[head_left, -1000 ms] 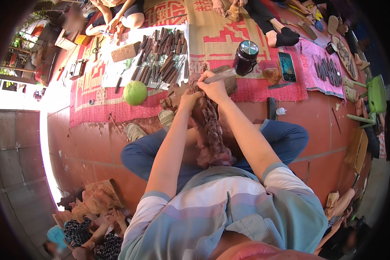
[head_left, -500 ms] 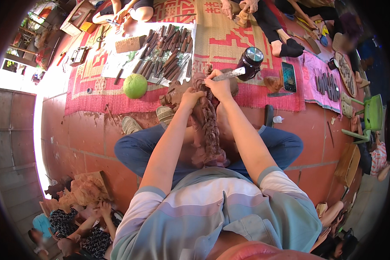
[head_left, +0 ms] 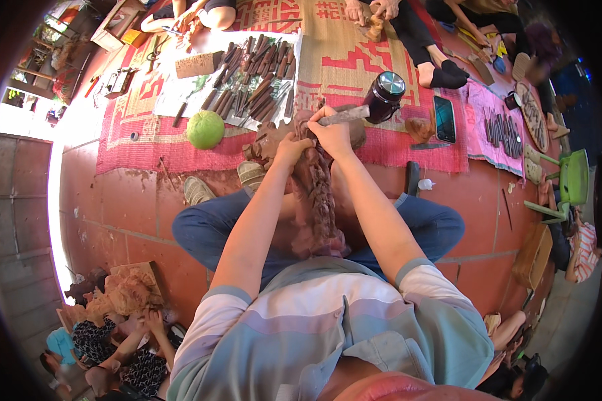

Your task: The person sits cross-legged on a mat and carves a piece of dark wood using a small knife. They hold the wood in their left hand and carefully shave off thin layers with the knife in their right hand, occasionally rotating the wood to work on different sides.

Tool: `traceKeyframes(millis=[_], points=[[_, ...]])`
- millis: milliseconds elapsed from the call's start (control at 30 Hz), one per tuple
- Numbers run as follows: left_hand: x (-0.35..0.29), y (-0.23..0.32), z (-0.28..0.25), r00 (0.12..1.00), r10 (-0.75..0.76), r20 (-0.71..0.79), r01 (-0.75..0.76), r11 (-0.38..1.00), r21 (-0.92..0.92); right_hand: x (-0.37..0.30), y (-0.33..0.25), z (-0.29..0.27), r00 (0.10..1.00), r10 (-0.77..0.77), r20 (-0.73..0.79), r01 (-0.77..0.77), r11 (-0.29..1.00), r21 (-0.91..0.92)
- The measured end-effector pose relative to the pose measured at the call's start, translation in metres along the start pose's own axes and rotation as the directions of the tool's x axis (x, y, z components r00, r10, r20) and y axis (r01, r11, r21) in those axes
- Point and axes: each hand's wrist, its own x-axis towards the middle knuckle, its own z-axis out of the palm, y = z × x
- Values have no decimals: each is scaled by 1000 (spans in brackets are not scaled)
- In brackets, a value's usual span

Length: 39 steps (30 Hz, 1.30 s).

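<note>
A reddish-brown wood carving point(head_left: 316, 207) with a rough, knobbly ridge lies lengthwise between my crossed legs. My left hand point(head_left: 294, 150) is closed on its upper left side, with the thumb pressed toward the middle. My right hand point(head_left: 331, 136) grips a grey, flat-shanked carving chisel point(head_left: 346, 115), whose free end points right, toward a dark flask point(head_left: 386, 97). Its working tip is hidden by my fingers at the carving's upper part. Just beyond my left hand, another bulky brown carved piece point(head_left: 266, 144) rests on the mat.
Rows of carving tools point(head_left: 261, 77) lie on a white sheet ahead. A green round fruit point(head_left: 205, 129) sits at the mat's left; a phone point(head_left: 445, 120) and more tools point(head_left: 504, 134) are at right. Other people work around the mat; a green chair point(head_left: 572, 177) stands far right.
My right hand and the chisel have shifted slightly left, and the chisel's free end sits a little lower. My left hand keeps its hold. The whole view has drifted slightly.
</note>
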Motion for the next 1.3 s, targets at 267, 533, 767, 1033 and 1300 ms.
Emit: traceKeyframes(millis=[267,533,767,1033,1300], points=[[2,-4,0,1000,22,-12,-23,999,-37,-11,5,2,989,-125,-78,132,986,100],[-3,-1,1,999,31,-18,-31,1000,6,-7,20,-3,990,-142,8,139,975,176],[7,-8,-4,999,-21,32,21,1000,13,-6,9,-11,981,-162,109,150,982,115],[15,-17,-9,1000,-16,17,17,999,-34,-8,-6,-8,970,-160,185,156,987,32],[-5,2,-3,999,-16,42,18,998,-55,-11,13,-6,977,-135,168,114,986,124]])
